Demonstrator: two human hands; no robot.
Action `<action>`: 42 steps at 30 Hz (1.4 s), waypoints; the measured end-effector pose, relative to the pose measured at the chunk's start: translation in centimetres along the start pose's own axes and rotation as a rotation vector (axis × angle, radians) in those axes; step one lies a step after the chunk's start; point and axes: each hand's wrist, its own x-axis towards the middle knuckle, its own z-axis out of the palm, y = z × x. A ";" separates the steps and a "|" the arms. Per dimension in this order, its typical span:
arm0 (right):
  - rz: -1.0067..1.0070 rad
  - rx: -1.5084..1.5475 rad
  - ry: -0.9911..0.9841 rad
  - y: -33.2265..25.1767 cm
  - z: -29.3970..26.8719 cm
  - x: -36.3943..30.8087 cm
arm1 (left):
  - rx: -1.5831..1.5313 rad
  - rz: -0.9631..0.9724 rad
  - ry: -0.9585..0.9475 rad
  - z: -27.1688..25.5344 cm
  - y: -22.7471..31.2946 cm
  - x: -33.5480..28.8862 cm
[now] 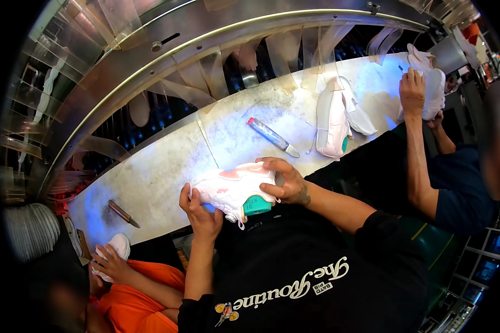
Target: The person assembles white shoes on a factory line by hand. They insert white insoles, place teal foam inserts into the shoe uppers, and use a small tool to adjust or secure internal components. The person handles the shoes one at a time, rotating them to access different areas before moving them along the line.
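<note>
White, pink-patched shoe (236,185), one, fitted over a green block (257,206); it was held between two hands at the near edge of the counter (155,172), its resting on the surface impossible to tell. Left hand (204,219): grip pinching the left end between thumb and fingers. Right hand (288,182): grip closed on the right end, fingertips above, thumb on the near side. Handling, as judged: moderately heavy and stiff through the block, the skin softer and easily smudged; best hold, both ends or the block. Beyond, on the counter: one slim tool (269,135), red-ended and pointed; one second shoe (330,125), likewise on green; one loose sole (361,119) leaning beside it; one brown-handled knife (122,213), well to the left. Co-workers, two: one in orange (144,288) with a white piece (120,244) in hand, one in dark blue (461,186) at a pale shoe (434,91). Clear strips (286,55) hung behind, several, uncounted.
</note>
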 end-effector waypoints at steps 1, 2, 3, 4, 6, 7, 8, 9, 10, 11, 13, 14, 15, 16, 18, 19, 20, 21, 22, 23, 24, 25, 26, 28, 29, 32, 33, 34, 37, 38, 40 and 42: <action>-0.019 -0.017 0.025 0.5 0.5 -0.8 | 0.007 -0.002 -0.006 -0.1 0.0 0.0; -0.012 -0.012 0.022 0.5 0.5 -0.6 | 0.015 -0.007 -0.013 -0.2 0.2 -0.2; -0.004 -0.006 0.020 0.4 0.4 -0.5 | 0.023 -0.011 -0.020 -0.4 0.3 -0.3; 0.003 0.000 0.017 0.3 0.4 -0.3 | 0.039 -0.016 -0.021 -0.3 0.4 -0.4; -0.015 -0.034 0.023 0.5 0.7 -0.7 | 0.070 -0.021 -0.012 0.1 0.3 -0.5; -0.024 -0.051 0.026 0.6 0.8 -0.8 | 0.067 -0.014 0.004 0.2 0.3 -0.5; -0.031 -0.038 0.023 0.5 0.6 -0.5 | 0.063 -0.012 0.017 0.4 0.4 -0.6; -0.037 -0.026 0.020 0.4 0.3 0.0 | 0.059 -0.010 0.031 0.4 0.3 -0.7; -0.044 -0.013 0.016 0.3 0.2 0.4 | 0.052 -0.003 0.036 0.4 0.2 -0.8; -0.060 -0.019 0.017 0.3 0.2 0.4 | 0.044 0.005 0.040 0.5 0.0 -1.0; -0.093 -0.030 0.019 0.4 0.2 0.5 | 0.028 0.018 0.036 0.4 -0.2 -1.0; -0.094 -0.034 0.017 0.2 0.1 0.6 | 0.020 0.022 0.029 0.2 -0.3 -1.0; -0.095 -0.038 0.015 0.0 0.1 0.6 | 0.012 0.026 0.021 0.1 -0.3 -0.9; -0.097 -0.041 0.013 -0.1 0.1 0.6 | 0.028 0.049 0.022 -0.1 -0.2 -0.8; -0.137 0.004 -0.019 -0.1 0.1 0.1 | 0.054 0.096 0.027 -0.6 0.6 0.9; -0.158 0.030 -0.036 0.0 0.2 -0.1 | 0.111 0.162 -0.011 -1.0 1.3 2.0; -0.169 0.029 -0.057 -0.2 0.0 0.1 | 0.164 0.224 -0.051 -1.3 2.3 3.1; -0.177 0.034 -0.078 -0.6 -0.3 0.6 | 0.219 0.281 -0.095 -1.6 3.0 3.7; -0.185 0.038 -0.099 -1.0 -0.4 0.8 | 0.246 0.293 -0.134 -1.7 3.4 3.9; -0.177 0.036 -0.103 -0.9 -0.4 0.6 | 0.273 0.311 -0.168 -1.6 3.6 4.2; -0.170 0.033 -0.107 -0.8 -0.2 0.1 | 0.300 0.331 -0.203 -1.6 3.9 4.4; -0.161 0.029 -0.109 -0.7 -0.2 -0.3 | 0.286 0.342 -0.181 -1.6 4.4 4.3; -0.146 0.028 -0.123 -0.7 -0.3 -0.3 | 0.275 0.336 -0.187 -1.5 4.6 4.4; -0.113 0.022 -0.148 -0.8 -0.7 -0.1 | 0.251 0.330 -0.199 -1.4 4.7 4.4; -0.082 0.017 -0.194 -0.6 -0.7 -0.2 | 0.255 0.413 -0.133 -0.8 3.7 4.0; 0.082 0.026 -0.245 -0.6 -0.6 -0.5 | 0.167 0.373 -0.202 -0.9 3.8 5.8; 0.153 0.062 -0.248 -1.1 -1.0 0.8 | 0.180 0.348 -0.288 -1.7 3.9 7.0; 0.225 0.098 -0.247 -1.6 -1.6 1.9 | 0.123 0.320 -0.304 -1.9 3.8 8.1; 0.687 0.219 -0.122 -3.2 -2.9 3.0 | 0.092 0.274 -0.194 -2.7 3.7 10.7; 0.950 0.298 0.016 -3.7 -3.9 3.6 | 0.052 0.234 -0.113 -2.8 3.4 11.0; 1.110 0.351 0.273 -3.1 -8.6 5.6 | -0.021 0.121 0.045 -3.2 2.5 11.0; 0.885 0.362 0.665 -2.1 -14.2 10.5 | 0.036 0.059 0.011 -2.5 0.8 9.7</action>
